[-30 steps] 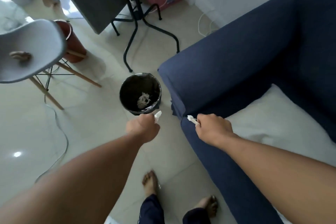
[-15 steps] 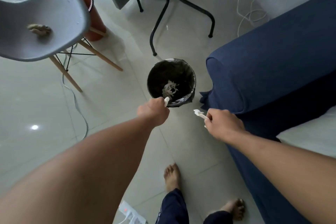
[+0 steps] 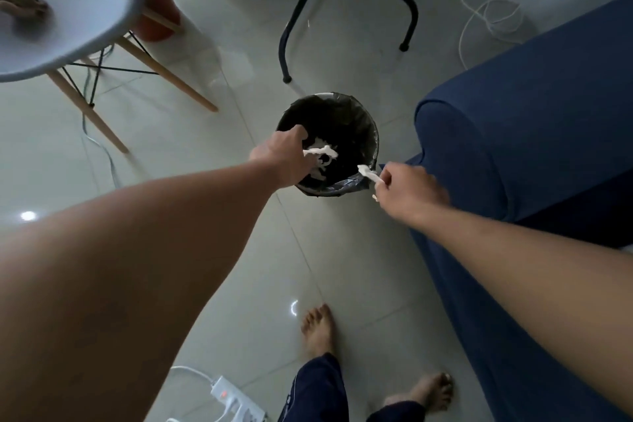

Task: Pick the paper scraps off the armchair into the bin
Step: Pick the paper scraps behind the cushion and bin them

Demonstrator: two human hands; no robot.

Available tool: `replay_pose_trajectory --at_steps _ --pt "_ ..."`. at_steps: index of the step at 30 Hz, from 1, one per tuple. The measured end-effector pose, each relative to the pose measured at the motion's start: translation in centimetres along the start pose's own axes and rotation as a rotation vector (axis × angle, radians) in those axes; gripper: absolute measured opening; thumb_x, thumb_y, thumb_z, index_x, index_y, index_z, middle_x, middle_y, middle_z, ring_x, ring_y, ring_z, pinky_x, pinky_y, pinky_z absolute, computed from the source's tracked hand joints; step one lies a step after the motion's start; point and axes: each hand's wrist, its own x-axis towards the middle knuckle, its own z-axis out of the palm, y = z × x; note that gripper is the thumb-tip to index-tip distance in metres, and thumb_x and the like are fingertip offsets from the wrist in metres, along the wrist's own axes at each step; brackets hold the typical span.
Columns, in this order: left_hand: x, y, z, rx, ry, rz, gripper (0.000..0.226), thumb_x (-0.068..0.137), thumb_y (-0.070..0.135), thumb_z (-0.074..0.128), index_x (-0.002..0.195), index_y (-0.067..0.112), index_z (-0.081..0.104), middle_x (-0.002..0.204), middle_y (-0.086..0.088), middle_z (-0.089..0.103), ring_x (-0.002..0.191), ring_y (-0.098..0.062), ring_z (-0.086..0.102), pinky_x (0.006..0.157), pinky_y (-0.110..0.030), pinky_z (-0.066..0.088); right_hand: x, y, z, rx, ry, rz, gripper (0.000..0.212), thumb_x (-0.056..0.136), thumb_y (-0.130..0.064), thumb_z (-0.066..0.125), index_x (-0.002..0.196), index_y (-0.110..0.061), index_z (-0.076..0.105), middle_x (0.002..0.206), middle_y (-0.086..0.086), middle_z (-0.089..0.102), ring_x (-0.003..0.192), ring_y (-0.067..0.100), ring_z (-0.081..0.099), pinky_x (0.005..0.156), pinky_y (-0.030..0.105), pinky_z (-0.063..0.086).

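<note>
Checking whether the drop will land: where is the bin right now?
The bin stands on the floor, centre of the head view, just left of the armchair, with the left hand over its opening.

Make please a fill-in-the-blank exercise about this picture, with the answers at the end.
1. The left hand holds a paper scrap over the open ____.
2. The right hand pinches a second scrap at the bin's ____.
3. The bin is lined with a ____ bag.
4. The armchair beside the bin is dark ____.

Missing words: bin; rim; black; blue
</note>
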Motion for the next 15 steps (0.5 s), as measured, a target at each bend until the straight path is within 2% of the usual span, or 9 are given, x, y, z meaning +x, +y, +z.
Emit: replay_pose_trajectory --at_steps 5,11,13,15 --pt "-0.4 -3.0 1.2 -0.003 -0.013 -0.046 0.048 0.093 0.041 0.051 0.139 0.027 0.049 0.119 -0.007 0.062 0.104 -0.033 0.061 0.08 -0.041 0.052 2.9 -3.5 -0.5 0.011 0.065 -0.036 0.009 0.097 -0.029 0.056 0.092 -0.028 0.063 0.096 0.0 0.068 0.087 0.029 0.063 0.065 0.035 0.045" --pt "-1.9 -6.7 2.8 -0.03 -0.053 -0.058 0.047 0.093 0.042 0.051 0.139 0.031 0.049 0.121 0.0 0.066 0.115 -0.028 0.06 0.088 -0.04 0.051 4.7 -7.0 -1.2 0.044 0.12 -0.056 0.006 0.097 -0.028 0.058 0.097 -0.027 0.063 0.102 0.0 0.067 0.088 0.028 0.06 0.068 0.034 0.041" --pt "-2.3 -7.4 3.1 -0.012 -0.052 -0.069 0.049 0.095 0.042 0.051 0.142 0.031 0.048 0.124 0.001 0.065 0.118 -0.027 0.059 0.086 -0.038 0.05 4.8 -7.8 -1.3 0.077 0.096 -0.075 0.012 0.098 -0.031 0.059 0.108 -0.031 0.066 0.114 0.0 0.068 0.093 0.027 0.06 0.074 0.034 0.045" --pt "-2.6 -7.8 3.2 0.011 -0.054 -0.088 0.051 0.095 0.043 0.05 0.144 0.03 0.046 0.125 0.001 0.064 0.117 -0.026 0.06 0.083 -0.037 0.049 4.7 -8.2 -1.4 0.086 0.04 -0.091 0.033 0.099 -0.033 0.059 0.132 -0.032 0.061 0.131 0.003 0.064 0.109 0.03 0.061 0.085 0.037 0.05"
